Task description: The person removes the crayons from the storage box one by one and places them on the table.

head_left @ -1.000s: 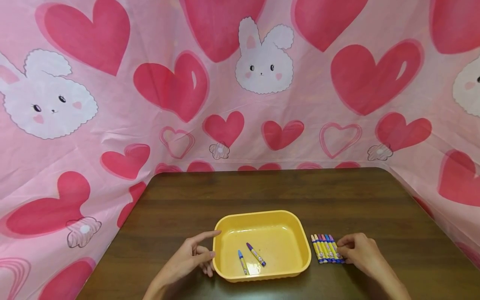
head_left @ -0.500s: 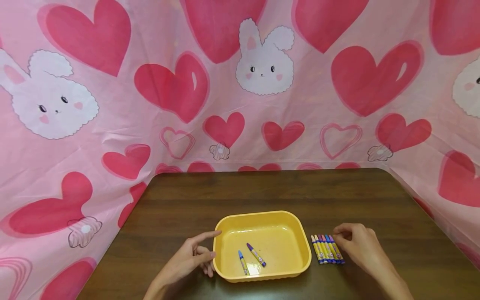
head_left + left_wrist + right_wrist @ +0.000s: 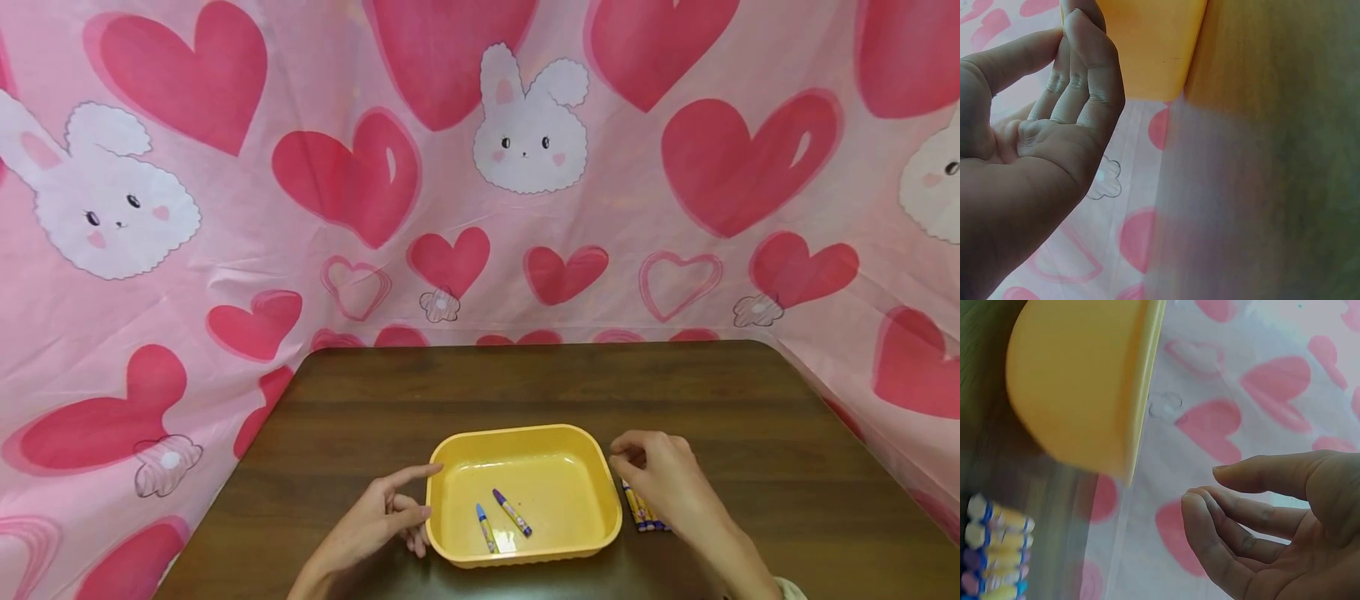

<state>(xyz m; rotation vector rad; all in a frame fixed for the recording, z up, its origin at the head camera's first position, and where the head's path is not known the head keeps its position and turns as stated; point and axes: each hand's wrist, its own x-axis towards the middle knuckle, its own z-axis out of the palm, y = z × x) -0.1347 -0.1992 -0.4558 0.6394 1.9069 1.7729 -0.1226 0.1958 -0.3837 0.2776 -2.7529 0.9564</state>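
Observation:
Two crayons, one purple (image 3: pixel 512 512) and one light blue (image 3: pixel 487 528), lie apart inside a yellow plastic basin (image 3: pixel 525 550). At the basin's left side, my left hand (image 3: pixel 378 518) touches the rim with index finger and thumb, its other fingers bent beside the outer wall. My right hand (image 3: pixel 670 481) hovers near the basin's right rim, above a row of several yellow-wrapped crayons (image 3: pixel 639 510), and hides most of them in the head view. The right wrist view shows a gap between thumb and bent fingers, with nothing held; the crayon row (image 3: pixel 997 550) lies lower left there.
A dark brown wooden table (image 3: pixel 525 383) bears the basin and crayons. Around it hangs a pink cloth (image 3: pixel 465 200) printed with hearts and rabbits, close behind the table's far edge and along both sides.
My right hand has lifted from the right end of the crayon row and moved left over it toward the basin. My left hand, the basin and the two crayons inside have stayed put.

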